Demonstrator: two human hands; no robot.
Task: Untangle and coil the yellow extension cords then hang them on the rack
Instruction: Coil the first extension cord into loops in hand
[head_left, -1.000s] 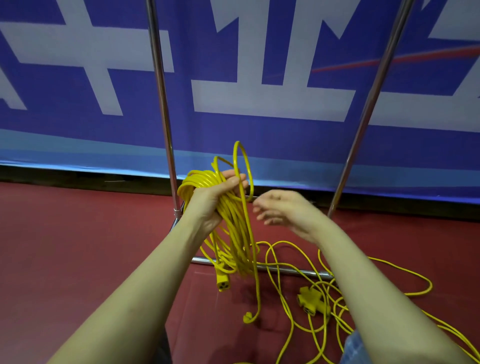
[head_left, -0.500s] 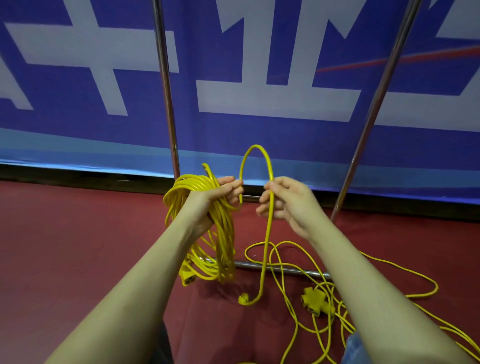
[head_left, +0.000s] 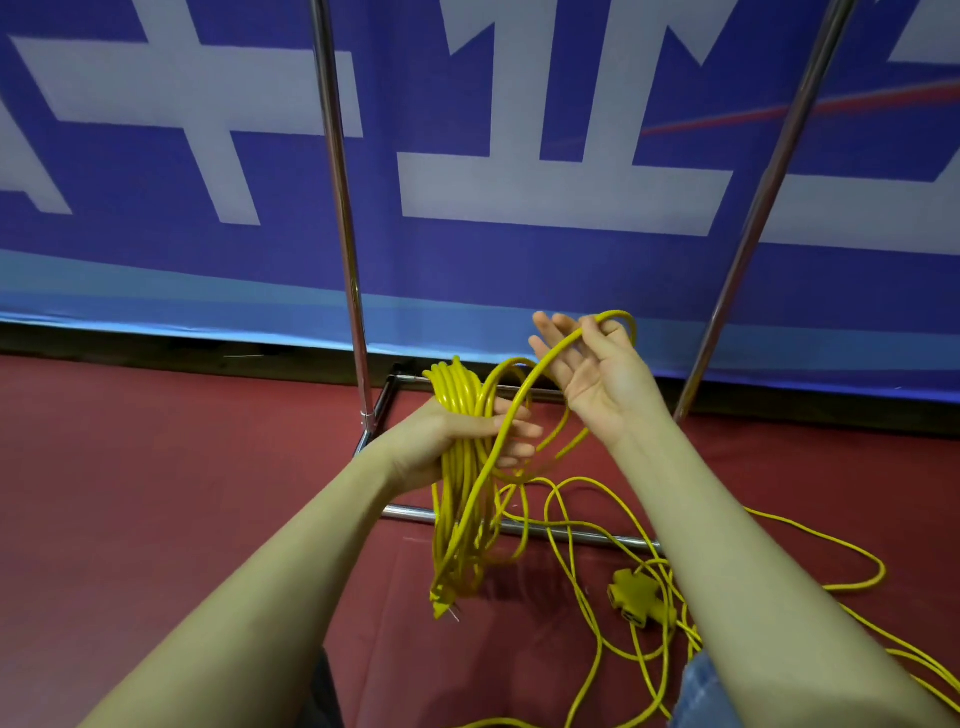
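My left hand (head_left: 467, 436) grips a coil of yellow extension cord (head_left: 457, 519) that hangs down in long loops, with a plug (head_left: 441, 608) at its lower end. My right hand (head_left: 592, 374) is raised to the right of it, palm up and fingers straight. A single loop of the same cord (head_left: 623, 319) runs across that palm, with the thumb lying over it. More yellow cord (head_left: 587, 597) lies loose on the red floor to the right, with a yellow multi-socket block (head_left: 641, 603) in it. The chrome rack (head_left: 337, 208) stands just behind my hands.
The rack's second upright (head_left: 769, 182) leans at the right, and its base bar (head_left: 545, 532) crosses the floor under the coil. A blue and white banner (head_left: 519, 260) forms the wall behind. Red carpet (head_left: 156, 493) spreads to the left.
My right hand has turned palm up and carried the loop up and to the right. The loop's free end has been drawn up into the coil in my left hand.
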